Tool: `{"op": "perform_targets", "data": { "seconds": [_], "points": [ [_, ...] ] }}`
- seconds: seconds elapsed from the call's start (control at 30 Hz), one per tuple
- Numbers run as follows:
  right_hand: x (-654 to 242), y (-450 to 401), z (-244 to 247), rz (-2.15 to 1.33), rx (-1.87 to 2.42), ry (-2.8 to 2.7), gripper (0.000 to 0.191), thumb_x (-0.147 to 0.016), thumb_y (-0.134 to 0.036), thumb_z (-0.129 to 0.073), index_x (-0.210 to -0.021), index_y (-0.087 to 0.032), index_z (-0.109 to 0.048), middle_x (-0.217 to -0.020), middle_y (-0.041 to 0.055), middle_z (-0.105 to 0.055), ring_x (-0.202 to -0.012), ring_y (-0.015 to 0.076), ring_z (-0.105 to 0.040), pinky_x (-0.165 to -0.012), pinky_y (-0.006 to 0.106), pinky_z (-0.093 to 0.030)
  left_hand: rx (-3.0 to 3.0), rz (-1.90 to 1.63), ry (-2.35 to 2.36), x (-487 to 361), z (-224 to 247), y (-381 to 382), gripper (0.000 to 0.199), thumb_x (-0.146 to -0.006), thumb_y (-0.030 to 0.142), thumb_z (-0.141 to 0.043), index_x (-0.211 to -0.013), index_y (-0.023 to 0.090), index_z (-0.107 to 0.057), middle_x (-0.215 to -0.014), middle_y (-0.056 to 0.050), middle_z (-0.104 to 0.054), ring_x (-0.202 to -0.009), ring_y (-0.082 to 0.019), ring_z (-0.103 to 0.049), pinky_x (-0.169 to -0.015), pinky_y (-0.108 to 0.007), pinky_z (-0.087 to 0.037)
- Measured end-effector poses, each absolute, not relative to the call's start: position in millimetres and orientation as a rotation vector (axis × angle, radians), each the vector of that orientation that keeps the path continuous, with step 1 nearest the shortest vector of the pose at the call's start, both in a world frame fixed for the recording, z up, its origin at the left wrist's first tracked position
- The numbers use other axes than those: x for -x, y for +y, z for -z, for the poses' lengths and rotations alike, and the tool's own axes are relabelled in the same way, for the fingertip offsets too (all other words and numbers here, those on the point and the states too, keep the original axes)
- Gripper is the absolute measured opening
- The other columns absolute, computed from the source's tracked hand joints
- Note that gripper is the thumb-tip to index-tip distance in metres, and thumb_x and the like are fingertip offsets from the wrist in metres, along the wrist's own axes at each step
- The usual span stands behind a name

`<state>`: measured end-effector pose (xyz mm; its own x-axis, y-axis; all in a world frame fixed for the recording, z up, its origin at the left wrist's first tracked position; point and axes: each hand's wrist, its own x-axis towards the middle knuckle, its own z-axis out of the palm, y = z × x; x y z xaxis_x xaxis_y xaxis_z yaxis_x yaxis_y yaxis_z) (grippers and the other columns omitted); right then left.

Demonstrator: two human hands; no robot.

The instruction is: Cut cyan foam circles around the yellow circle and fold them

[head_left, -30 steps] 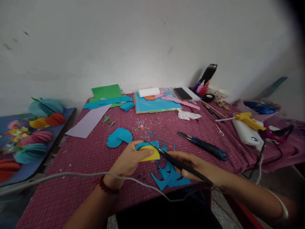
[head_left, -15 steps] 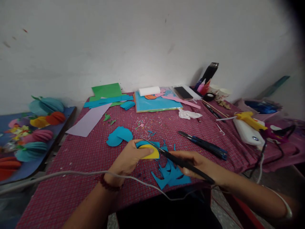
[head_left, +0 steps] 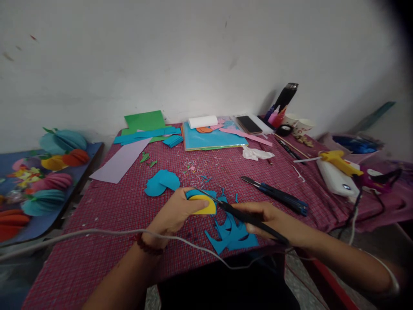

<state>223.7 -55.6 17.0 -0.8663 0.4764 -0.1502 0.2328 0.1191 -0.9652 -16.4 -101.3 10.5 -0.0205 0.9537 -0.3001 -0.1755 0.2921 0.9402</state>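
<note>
Between the thumb and fingers of my left hand [head_left: 176,209] is a yellow rounded paper piece [head_left: 204,206], laid against blue paper [head_left: 208,194] whose edge shows behind it. My right hand [head_left: 266,219] grips black-handled scissors [head_left: 237,214], their blades lying along the curved top of the two papers. How far the blades are apart cannot be made out. Below the scissors lie blue paper offcuts [head_left: 234,237]. Left of the held papers, round blue paper cutouts [head_left: 162,182] overlap on the checked cloth.
A utility knife [head_left: 274,196] lies right of my hands, with a yellow glue gun [head_left: 338,161] on a white box beyond. Paper sheets [head_left: 213,137] and a phone [head_left: 249,125] are at the back. A cable [head_left: 129,232] crosses in front. Paper pumpkins [head_left: 48,202] stand at left.
Almost nothing differs. The view has shifted very slightly, and both hands keep their hold on the papers and the scissors.
</note>
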Motion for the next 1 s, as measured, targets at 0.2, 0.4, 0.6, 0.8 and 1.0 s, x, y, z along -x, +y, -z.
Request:
{"op": "perform_targets", "data": {
  "seconds": [0.2, 0.4, 0.6, 0.8, 1.0],
  "points": [
    [-205, -16, -4, -1.318, 0.911, -2.405, 0.046, -0.084, -0.028, -0.056, -0.129, -0.021, -0.052, -0.107, 0.0057, -0.065, -0.089, 0.0196, -0.06, -0.08, 0.033, -0.047, -0.746, -1.208, 1.253, 22, -8, -102, 0.016, -0.055, 0.021, -0.079, -0.061, 0.016, -0.065, -0.06, 0.001, -0.064, -0.054, -0.01, -0.056, -0.055, -0.021, -0.045],
    [-179, -7, -13, -0.724, 0.896, -2.511, 0.03, -0.083, -0.022, -0.054, -0.11, -0.013, -0.062, -0.113, 0.0139, -0.058, -0.104, 0.0248, -0.053, -0.092, 0.04, -0.04, -0.74, -1.267, 1.229, 28, -19, -104, 0.022, -0.055, 0.021, -0.079, -0.074, 0.017, -0.069, -0.068, 0.001, -0.065, -0.061, -0.011, -0.058, -0.061, -0.022, -0.046],
    [-143, -30, -29, -1.669, 0.707, -2.277, 0.018, -0.078, -0.032, -0.059, -0.077, -0.014, -0.06, -0.067, -0.0014, -0.054, -0.06, 0.0098, -0.048, -0.057, 0.023, -0.038, -0.896, -1.161, 1.216, 29, -10, -102, 0.013, -0.061, 0.022, -0.076, -0.066, 0.015, -0.067, -0.063, 0.001, -0.064, -0.056, -0.009, -0.055, -0.056, -0.02, -0.042],
    [-123, -35, -8, -1.992, 0.812, -1.669, 0.016, -0.066, -0.027, -0.066, -0.063, -0.016, -0.055, -0.058, -0.0039, -0.049, -0.053, 0.0078, -0.041, -0.053, 0.023, -0.03, -0.634, -1.387, 1.093, 32, -16, -98, 0.028, -0.063, 0.039, -0.074, -0.068, 0.015, -0.061, -0.057, 0.002, -0.059, -0.045, -0.009, -0.05, -0.041, -0.02, -0.038],
    [-116, -41, -7, -2.026, 0.754, -1.307, 0.02, -0.064, -0.03, -0.071, -0.065, -0.016, -0.057, -0.056, -0.0037, -0.051, -0.051, 0.008, -0.041, -0.052, 0.023, -0.03, -0.526, -1.602, 0.963, 21, -21, -99, 0.036, -0.058, 0.039, -0.079, -0.078, 0.013, -0.064, -0.069, -0.002, -0.067, -0.053, -0.011, -0.059, -0.052, -0.023, -0.048]
  ]
}}
